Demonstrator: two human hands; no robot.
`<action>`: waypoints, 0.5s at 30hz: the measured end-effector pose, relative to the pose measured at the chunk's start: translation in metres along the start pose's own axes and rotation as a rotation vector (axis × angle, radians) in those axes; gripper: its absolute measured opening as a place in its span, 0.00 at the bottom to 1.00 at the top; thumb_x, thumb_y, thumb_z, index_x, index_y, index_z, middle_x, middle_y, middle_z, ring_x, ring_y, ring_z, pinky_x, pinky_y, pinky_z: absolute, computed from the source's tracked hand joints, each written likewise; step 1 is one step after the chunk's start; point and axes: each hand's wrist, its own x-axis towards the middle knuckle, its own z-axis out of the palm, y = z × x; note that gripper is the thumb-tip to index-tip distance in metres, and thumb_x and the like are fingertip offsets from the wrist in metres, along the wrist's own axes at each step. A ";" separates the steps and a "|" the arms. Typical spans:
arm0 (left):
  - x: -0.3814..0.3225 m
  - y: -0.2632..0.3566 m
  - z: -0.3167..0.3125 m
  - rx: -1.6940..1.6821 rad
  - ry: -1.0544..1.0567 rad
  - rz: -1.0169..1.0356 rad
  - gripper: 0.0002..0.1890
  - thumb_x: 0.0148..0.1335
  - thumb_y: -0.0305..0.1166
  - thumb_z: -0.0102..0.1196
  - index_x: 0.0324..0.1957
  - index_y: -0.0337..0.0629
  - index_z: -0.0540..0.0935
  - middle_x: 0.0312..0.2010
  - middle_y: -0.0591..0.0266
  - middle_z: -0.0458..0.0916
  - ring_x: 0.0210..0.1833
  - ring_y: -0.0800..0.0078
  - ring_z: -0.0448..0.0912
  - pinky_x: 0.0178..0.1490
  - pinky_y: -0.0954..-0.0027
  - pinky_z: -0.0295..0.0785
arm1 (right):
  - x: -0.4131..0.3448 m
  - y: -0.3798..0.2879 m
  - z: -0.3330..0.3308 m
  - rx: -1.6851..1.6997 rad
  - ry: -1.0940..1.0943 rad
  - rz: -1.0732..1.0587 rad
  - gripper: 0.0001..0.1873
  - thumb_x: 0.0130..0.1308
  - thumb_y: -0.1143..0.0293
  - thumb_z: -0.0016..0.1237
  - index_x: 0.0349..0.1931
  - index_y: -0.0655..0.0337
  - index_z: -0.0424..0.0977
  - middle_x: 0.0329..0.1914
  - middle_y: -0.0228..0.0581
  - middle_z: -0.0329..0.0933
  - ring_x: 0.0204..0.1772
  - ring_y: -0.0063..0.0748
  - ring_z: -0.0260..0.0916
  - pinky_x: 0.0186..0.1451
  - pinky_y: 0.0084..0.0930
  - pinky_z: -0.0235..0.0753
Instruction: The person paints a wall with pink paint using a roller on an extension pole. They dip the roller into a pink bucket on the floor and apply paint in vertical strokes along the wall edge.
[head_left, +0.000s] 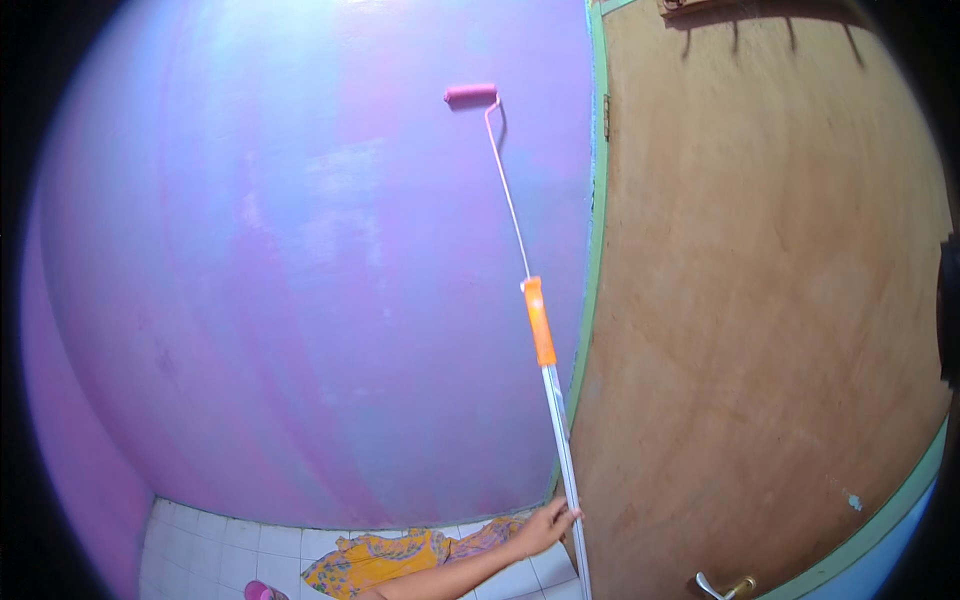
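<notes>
My left hand (546, 528) grips a long silvery pole (564, 442) near the bottom of the view. Its forearm reaches in from the lower edge. An orange roller handle (540, 322) sits at the pole's upper end. From it a thin bent wire frame (509, 193) rises to a small pink paint roller (472, 95). The roller lies against the upper part of a wall (435, 300) with uneven purple, pink and blue paint, and casts a shadow beneath it. My right hand is out of view. The pole's lower end runs past the bottom edge of the picture.
Close on the right stands a brown wooden door (750, 300) within a green frame (598, 225); it has a metal lever handle (724, 589). A yellow patterned cloth (382, 559) lies on the white tiled floor (240, 534). Beside it is a pink container (257, 590).
</notes>
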 end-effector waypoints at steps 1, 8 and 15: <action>-0.011 -0.026 0.012 -0.019 -0.021 0.006 0.20 0.77 0.42 0.48 0.58 0.35 0.73 0.43 0.62 0.85 0.28 0.78 0.79 0.31 0.73 0.78 | -0.001 0.002 0.004 -0.015 0.011 0.011 0.18 0.76 0.56 0.40 0.50 0.60 0.75 0.43 0.68 0.77 0.48 0.73 0.73 0.48 0.55 0.74; -0.044 -0.078 0.061 -0.008 -0.106 -0.069 0.19 0.77 0.43 0.48 0.57 0.35 0.74 0.44 0.60 0.86 0.29 0.75 0.82 0.34 0.70 0.80 | 0.005 0.017 0.002 -0.044 0.178 0.023 0.18 0.76 0.55 0.40 0.49 0.61 0.75 0.43 0.68 0.77 0.47 0.73 0.73 0.47 0.56 0.74; 0.000 -0.010 0.041 0.084 0.008 0.130 0.19 0.76 0.43 0.49 0.54 0.36 0.76 0.40 0.61 0.86 0.25 0.75 0.80 0.31 0.70 0.78 | 0.005 0.026 -0.003 -0.077 0.314 -0.074 0.19 0.76 0.54 0.40 0.48 0.61 0.75 0.43 0.68 0.77 0.47 0.73 0.74 0.47 0.56 0.73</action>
